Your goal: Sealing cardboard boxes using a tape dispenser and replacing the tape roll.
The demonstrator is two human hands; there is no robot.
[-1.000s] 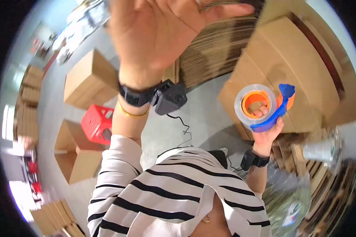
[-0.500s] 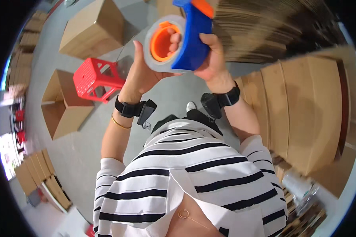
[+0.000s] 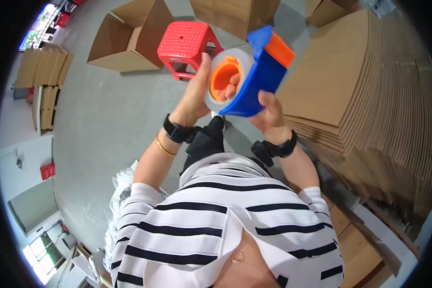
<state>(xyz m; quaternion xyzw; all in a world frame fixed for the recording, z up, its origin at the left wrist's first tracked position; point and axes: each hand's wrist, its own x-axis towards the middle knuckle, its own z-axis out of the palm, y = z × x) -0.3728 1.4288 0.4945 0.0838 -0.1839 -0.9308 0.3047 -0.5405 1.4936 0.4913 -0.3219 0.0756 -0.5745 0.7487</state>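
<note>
Ahead of the body, the right hand (image 3: 270, 114) holds the blue-and-orange tape dispenser (image 3: 258, 85) — fingers curled inside its orange hub (image 3: 219, 78), thumb outside, likely for firm balance. The left hand (image 3: 193, 100), thumb raised, is beside the tape roll (image 3: 245, 60); its hidden fingers' grip I cannot tell.

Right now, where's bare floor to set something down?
Biggest patch: grey floor left of the left hand, between the open box, stacked cardboard and clear plastic. Smaller strip: between the upper box and the flat cardboard pile. Crowded: top centre, red stool by the boxes; right, under the pile; between the hands, the tape dispenser.
</note>
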